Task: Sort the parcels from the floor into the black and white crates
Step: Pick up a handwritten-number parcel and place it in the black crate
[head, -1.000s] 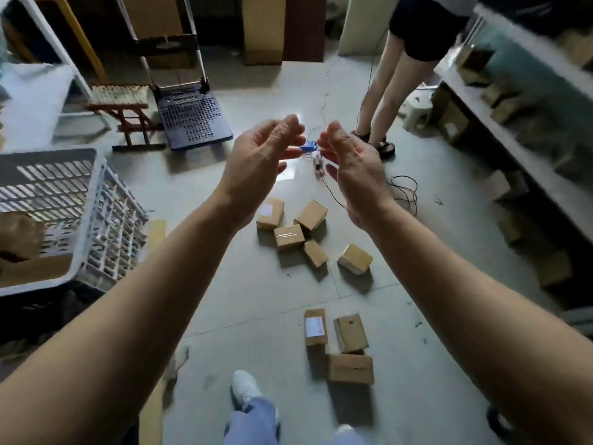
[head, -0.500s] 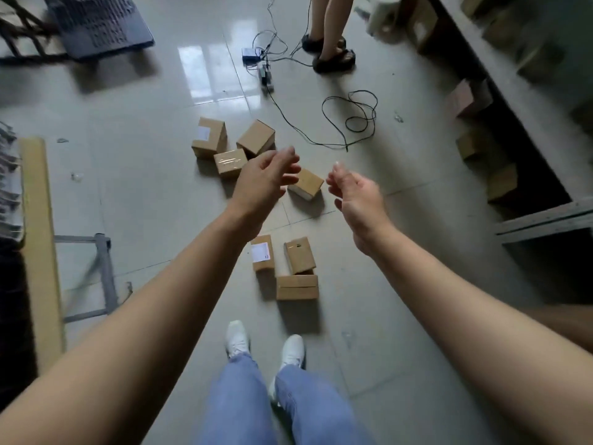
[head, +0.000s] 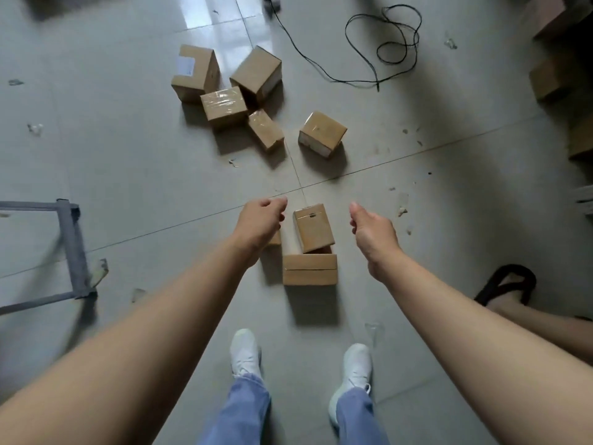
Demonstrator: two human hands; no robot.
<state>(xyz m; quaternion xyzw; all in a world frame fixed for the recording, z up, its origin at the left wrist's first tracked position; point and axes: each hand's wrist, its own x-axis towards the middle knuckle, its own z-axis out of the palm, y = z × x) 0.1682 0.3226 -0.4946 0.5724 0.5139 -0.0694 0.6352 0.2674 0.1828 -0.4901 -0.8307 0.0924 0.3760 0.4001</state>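
Note:
Several brown cardboard parcels lie on the grey tiled floor. Three are close to my feet: a tilted parcel (head: 313, 228), a flat one (head: 310, 269) below it, and a third (head: 275, 238) mostly hidden under my left hand. My left hand (head: 261, 221) hovers over that hidden parcel, fingers curled and holding nothing. My right hand (head: 372, 231) is just right of the tilted parcel, fingers apart, empty. Farther off lie a labelled parcel (head: 195, 72), a taped parcel (head: 223, 105) and a lone parcel (head: 322, 133). Neither crate is in view.
A grey metal frame (head: 69, 248) stands at the left. A black cable (head: 385, 43) loops on the floor at the top. Another person's sandalled foot (head: 508, 287) is at the right. More cardboard boxes (head: 552, 75) sit along the right edge. My white shoes (head: 245, 353) are below.
The view has tilted further down and closer to the floor. Both hands have dropped toward the three near parcels, now flanking the tilted one. The white crate is out of view.

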